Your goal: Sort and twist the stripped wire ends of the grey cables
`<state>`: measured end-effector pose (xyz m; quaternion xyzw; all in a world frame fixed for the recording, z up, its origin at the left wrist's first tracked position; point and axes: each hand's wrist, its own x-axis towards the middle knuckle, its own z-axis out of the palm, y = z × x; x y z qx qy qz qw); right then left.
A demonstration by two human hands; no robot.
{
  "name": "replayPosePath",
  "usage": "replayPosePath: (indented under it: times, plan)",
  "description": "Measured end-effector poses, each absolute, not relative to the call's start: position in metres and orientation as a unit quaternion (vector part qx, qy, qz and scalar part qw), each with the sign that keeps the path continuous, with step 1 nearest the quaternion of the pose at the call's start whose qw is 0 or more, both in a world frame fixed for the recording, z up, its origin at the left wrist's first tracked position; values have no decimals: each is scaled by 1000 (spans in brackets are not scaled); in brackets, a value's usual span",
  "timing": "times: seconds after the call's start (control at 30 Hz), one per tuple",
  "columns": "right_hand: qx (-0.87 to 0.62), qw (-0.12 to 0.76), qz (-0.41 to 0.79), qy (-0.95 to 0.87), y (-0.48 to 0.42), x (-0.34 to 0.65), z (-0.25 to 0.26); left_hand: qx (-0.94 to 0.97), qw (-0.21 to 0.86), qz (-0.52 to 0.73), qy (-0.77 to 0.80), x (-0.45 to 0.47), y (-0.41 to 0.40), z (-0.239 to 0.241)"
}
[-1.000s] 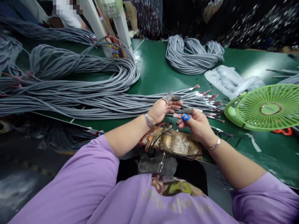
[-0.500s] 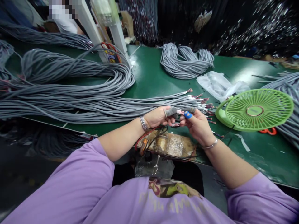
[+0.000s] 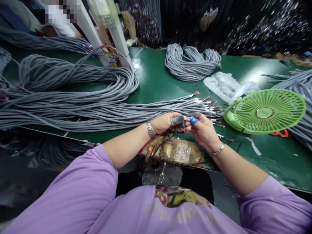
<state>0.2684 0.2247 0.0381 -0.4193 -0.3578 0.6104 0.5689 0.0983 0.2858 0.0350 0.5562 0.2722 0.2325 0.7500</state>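
Observation:
My left hand (image 3: 168, 123), with grey coverings on its fingers, pinches the end of a grey cable. Facing it, my right hand (image 3: 202, 127) grips the stripped wires (image 3: 187, 118) at that same cable end; a blue cover sits on its thumb. The two sets of fingertips almost meet, hiding most of the cable end. Behind them lies a long bundle of grey cables (image 3: 107, 113), its white-collared ends fanned out with thin coloured wires (image 3: 212, 105). Just below my hands is a block wrapped in brown tape (image 3: 184, 151), with an orange-handled tool (image 3: 149, 152) at its left.
A green fan (image 3: 265, 112) stands right of the wire ends on the green table (image 3: 151, 71). Behind are a coiled cable bundle (image 3: 192, 61) and a clear plastic bag (image 3: 229, 86). More cables (image 3: 302, 110) lie far right. A white post (image 3: 119, 39) rises at back left, near another person.
Both hands stay at the cable end, with the fingers slightly shifted and closer together. The whole view has moved a little; the surrounding things look the same.

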Motion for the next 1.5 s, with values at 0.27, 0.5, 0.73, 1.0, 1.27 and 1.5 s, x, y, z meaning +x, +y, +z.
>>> replayPosePath:
  times: [0.27,0.5,0.73,1.0,1.27,1.5]
  plan:
    - [-412,543,599,-421,226,270,39,564,754,229,246,97,287,39]
    - [-454,501,499,-543,226,287,48,609,691,259,289,97,285,41]
    - [-463,467,411,-631,228,293,45,594,697,215,340,97,286,51]
    - [-515,227,222,-796,234,307,44,602,644,294,370,90,294,55]
    - [-478,104,96,-867,233,300,35,605,629,323,366,91,295,51]
    - [-511,174,124,-832,228,299,45,603,626,335,365,90,297,46]
